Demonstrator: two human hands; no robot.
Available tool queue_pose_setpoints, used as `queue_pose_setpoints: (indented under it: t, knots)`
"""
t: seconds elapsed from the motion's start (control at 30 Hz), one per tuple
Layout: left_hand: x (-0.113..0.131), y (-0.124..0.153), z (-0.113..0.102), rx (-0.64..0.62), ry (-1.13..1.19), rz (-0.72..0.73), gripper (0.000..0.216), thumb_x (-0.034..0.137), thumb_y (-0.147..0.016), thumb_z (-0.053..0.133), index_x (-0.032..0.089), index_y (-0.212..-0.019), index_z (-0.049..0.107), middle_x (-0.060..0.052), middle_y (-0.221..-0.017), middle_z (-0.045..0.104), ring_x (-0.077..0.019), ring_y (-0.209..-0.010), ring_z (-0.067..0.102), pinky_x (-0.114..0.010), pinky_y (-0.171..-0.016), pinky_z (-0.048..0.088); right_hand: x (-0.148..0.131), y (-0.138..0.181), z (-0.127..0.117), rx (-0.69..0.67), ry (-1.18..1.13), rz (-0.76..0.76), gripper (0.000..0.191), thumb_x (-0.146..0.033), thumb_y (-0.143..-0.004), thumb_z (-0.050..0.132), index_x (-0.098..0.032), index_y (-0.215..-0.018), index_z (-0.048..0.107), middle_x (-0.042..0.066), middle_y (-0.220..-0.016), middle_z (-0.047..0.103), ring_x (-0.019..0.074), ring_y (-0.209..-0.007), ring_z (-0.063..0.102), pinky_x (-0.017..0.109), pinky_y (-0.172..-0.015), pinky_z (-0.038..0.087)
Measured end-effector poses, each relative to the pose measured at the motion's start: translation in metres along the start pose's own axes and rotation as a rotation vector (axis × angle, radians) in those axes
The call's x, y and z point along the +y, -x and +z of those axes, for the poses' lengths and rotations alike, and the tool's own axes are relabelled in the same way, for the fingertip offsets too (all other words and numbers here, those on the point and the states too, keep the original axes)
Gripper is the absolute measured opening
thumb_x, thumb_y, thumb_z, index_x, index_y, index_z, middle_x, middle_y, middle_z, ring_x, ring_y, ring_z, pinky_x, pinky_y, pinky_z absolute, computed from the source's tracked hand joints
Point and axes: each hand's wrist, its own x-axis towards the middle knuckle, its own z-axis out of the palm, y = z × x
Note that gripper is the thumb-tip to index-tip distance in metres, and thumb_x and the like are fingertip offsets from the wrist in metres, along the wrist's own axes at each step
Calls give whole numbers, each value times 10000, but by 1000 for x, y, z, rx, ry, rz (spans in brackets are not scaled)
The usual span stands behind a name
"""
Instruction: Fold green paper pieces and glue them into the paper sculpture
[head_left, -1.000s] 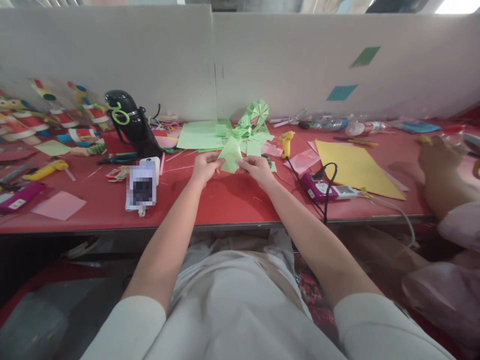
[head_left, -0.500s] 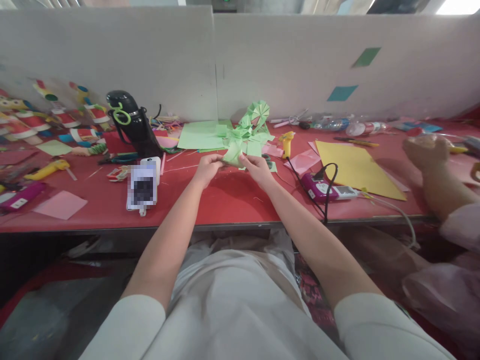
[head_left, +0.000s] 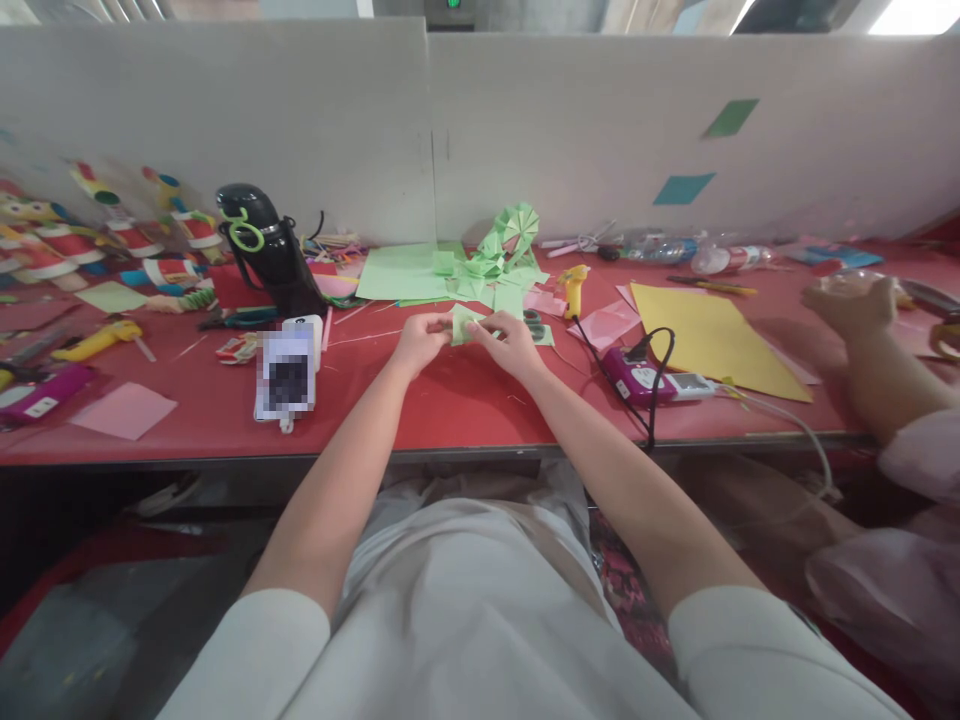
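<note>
A small piece of light green paper (head_left: pixel 463 327) is held up between my two hands over the red table. My left hand (head_left: pixel 422 343) pinches its left edge. From the other side my right hand (head_left: pixel 508 342) grips it, with the thumb lying on the paper's face. Just behind are folded green paper shapes (head_left: pixel 489 258), one with a round pleated fan (head_left: pixel 519 226). They stand among flat green sheets (head_left: pixel 394 272). Scissors (head_left: pixel 534 323) lie partly hidden right beside my right hand.
A yellow glue gun (head_left: pixel 574 290), a purple power strip (head_left: pixel 637 375) with cables and a yellow sheet (head_left: pixel 712 335) are on the right. Left are a phone (head_left: pixel 285 375) and a black bottle (head_left: pixel 266 250). Another person's hand (head_left: pixel 851 305) is at far right.
My right hand has shifted slightly left, its thumb now further over the paper. The green paper looks smaller and more covered by my fingers. The other person's hand has moved slightly.
</note>
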Motion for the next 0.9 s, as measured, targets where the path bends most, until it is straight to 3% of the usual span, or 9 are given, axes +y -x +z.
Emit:
queue_pose_setpoints:
  t: [0.2, 0.3, 0.37, 0.47, 0.9]
  knots:
    - [3, 3, 7, 101, 21, -13, 476, 123, -557, 787, 149, -999, 610, -159, -1159, 686, -266, -1131, 631, -371, -910, 511, 1, 1, 1, 101, 117, -128, 176, -338, -835, 611, -209, -900, 710, 60, -864, 649, 198, -843, 589, 332, -781, 467]
    - [3, 4, 9, 76, 79, -81, 493, 123, -583, 779, 153, -1032, 578, -129, -1003, 726, -230, -906, 693, -351, -788, 541, 4, -1, 5, 115, 149, -181, 107, -247, -802, 595, -203, -847, 681, 61, -856, 646, 202, -845, 580, 340, -807, 466]
    - [3, 5, 10, 33, 75, -101, 431, 137, -605, 774, 143, -1002, 604, -92, -867, 732, -191, -737, 682, -340, -727, 542, 6, -1, 7, 117, 158, -214, 94, -233, -804, 577, -203, -821, 665, 63, -857, 643, 206, -849, 575, 345, -811, 465]
    - [4, 7, 10, -10, 66, -101, 340, 140, -637, 753, 128, -961, 653, -68, -785, 724, -161, -651, 656, -320, -688, 539, 7, -2, 8, 114, 173, -249, 76, -227, -802, 571, -206, -792, 644, 54, -833, 628, 203, -830, 566, 353, -814, 465]
    - [17, 11, 15, -64, 242, -234, 296, 5, -701, 638, 89, -982, 677, -83, -835, 729, -165, -758, 696, -374, -828, 569, 8, -2, 6, 108, 150, -221, 50, -227, -779, 613, -211, -734, 600, 30, -779, 565, 182, -766, 552, 332, -742, 468]
